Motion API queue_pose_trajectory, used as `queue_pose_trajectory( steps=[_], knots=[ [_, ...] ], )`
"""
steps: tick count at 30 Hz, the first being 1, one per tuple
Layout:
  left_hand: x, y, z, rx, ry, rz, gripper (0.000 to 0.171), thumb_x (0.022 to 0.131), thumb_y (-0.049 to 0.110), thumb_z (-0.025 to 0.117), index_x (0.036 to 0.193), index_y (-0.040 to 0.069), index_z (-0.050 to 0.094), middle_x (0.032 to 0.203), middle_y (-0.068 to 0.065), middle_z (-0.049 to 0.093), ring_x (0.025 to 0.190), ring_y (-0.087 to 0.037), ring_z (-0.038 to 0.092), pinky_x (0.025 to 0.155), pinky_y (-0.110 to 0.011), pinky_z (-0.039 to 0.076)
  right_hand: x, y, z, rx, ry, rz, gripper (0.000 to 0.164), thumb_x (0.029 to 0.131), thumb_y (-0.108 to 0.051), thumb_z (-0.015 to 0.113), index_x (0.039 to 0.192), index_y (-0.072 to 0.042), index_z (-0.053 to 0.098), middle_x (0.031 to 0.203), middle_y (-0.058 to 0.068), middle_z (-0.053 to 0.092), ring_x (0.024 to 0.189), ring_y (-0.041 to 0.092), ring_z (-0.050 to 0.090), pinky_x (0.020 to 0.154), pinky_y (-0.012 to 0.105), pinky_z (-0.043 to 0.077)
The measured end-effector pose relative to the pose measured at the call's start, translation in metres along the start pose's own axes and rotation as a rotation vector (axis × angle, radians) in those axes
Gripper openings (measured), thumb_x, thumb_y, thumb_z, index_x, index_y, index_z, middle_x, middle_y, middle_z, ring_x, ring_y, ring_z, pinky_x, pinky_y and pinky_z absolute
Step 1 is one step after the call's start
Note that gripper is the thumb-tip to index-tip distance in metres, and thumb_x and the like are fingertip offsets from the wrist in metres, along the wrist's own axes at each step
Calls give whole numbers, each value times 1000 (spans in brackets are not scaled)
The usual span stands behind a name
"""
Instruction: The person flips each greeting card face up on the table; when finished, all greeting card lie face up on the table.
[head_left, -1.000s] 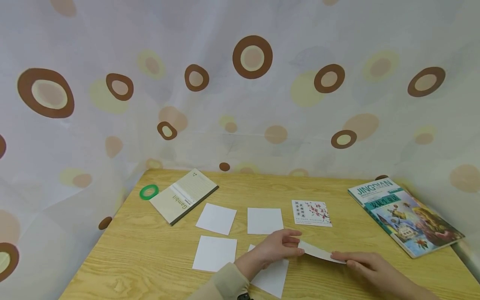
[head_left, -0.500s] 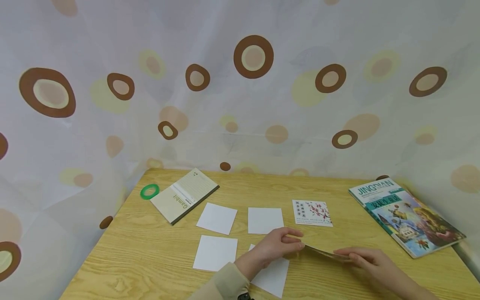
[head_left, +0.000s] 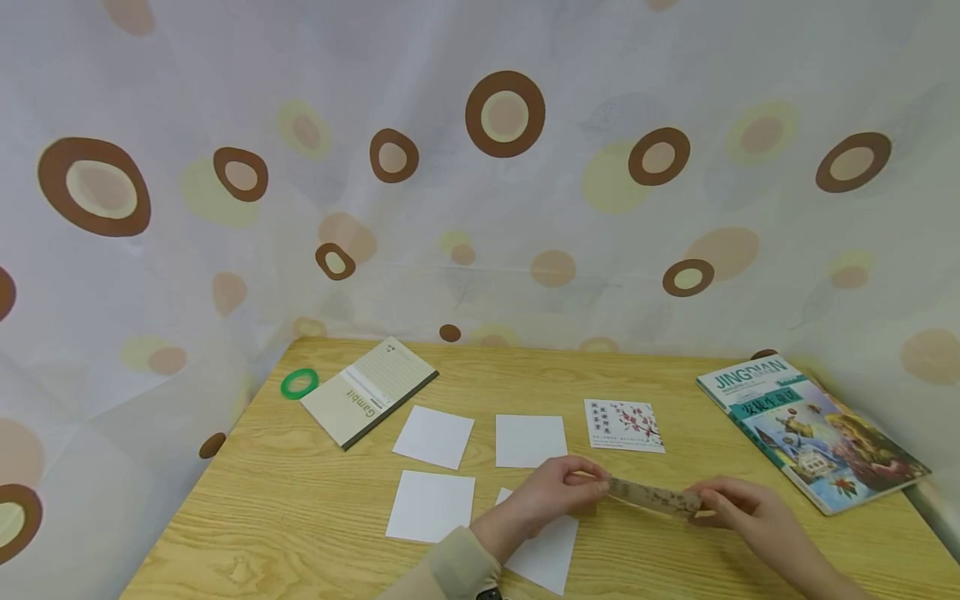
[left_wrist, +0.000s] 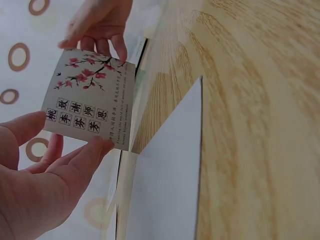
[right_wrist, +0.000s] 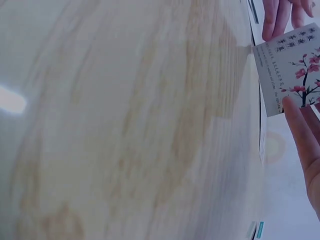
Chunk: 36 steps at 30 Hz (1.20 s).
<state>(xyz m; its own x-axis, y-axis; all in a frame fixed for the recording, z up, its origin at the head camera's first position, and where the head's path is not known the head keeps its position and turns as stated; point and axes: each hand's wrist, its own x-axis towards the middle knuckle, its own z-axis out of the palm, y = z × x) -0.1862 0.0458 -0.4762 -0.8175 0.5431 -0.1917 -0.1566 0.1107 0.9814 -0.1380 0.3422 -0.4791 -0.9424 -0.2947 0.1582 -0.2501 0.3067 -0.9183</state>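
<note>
Between my hands a square card (head_left: 651, 497) is held tilted just above the table. Its printed side carries pink blossom branches and Chinese characters, clear on the card (left_wrist: 90, 95) in the left wrist view. My left hand (head_left: 551, 496) pinches one end, beside the characters. At the opposite end, by the blossoms, my right hand (head_left: 753, 521) pinches it between thumb and fingers. A similar printed card (head_left: 625, 426) lies face up behind the hands. White square cards lie to the left, one of them (head_left: 547, 557) partly hidden under my left forearm.
More white cards (head_left: 431, 506) lie flat on the wooden table (head_left: 300, 517). A Gambit notebook (head_left: 369, 393) and a green ring (head_left: 299, 383) sit at the back left. A magazine (head_left: 813, 433) lies at the right edge. A patterned curtain (head_left: 450, 208) encloses the table.
The card between my hands has turned over: its white side faced up at first, then it stood edge-on, and now its printed side shows. My right hand has shifted slightly right.
</note>
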Motion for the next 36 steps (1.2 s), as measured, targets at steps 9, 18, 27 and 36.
queue_pose_trajectory(
  steps=[9, 18, 27, 36],
  knots=[
    [0, 1, 0, 2, -20, 11, 32, 96, 10, 63, 126, 0, 64, 121, -16, 70, 107, -15, 68, 90, -31, 57, 6, -14, 9, -144, 230, 221, 31, 103, -14, 52, 111, 13, 65, 89, -21, 68, 79, 4, 71, 68, 29, 61],
    [-2, 2, -1, -28, -10, -28, 33, 96, 14, 64, 128, 6, 66, 115, -12, 73, 93, -6, 64, 84, -29, 56, 8, -15, 13, -215, 307, 227, 29, 102, -14, 54, 111, 10, 67, 85, -22, 68, 72, 4, 69, 64, 27, 61],
    [-2, 1, -1, -6, -35, -22, 38, 96, 9, 62, 134, 10, 62, 123, -10, 70, 115, -16, 65, 93, -28, 54, 12, -16, 17, -218, 352, 279, 30, 102, -14, 54, 111, 11, 67, 85, 1, 75, 71, 5, 70, 63, 28, 61],
    [-2, -2, 0, -17, -76, -9, 51, 94, 3, 61, 143, 11, 54, 129, -11, 67, 110, -15, 64, 93, -34, 56, 14, -18, 20, -221, 378, 348, 33, 102, -18, 55, 114, 12, 66, 88, 11, 75, 70, 4, 68, 62, 29, 61]
  ],
)
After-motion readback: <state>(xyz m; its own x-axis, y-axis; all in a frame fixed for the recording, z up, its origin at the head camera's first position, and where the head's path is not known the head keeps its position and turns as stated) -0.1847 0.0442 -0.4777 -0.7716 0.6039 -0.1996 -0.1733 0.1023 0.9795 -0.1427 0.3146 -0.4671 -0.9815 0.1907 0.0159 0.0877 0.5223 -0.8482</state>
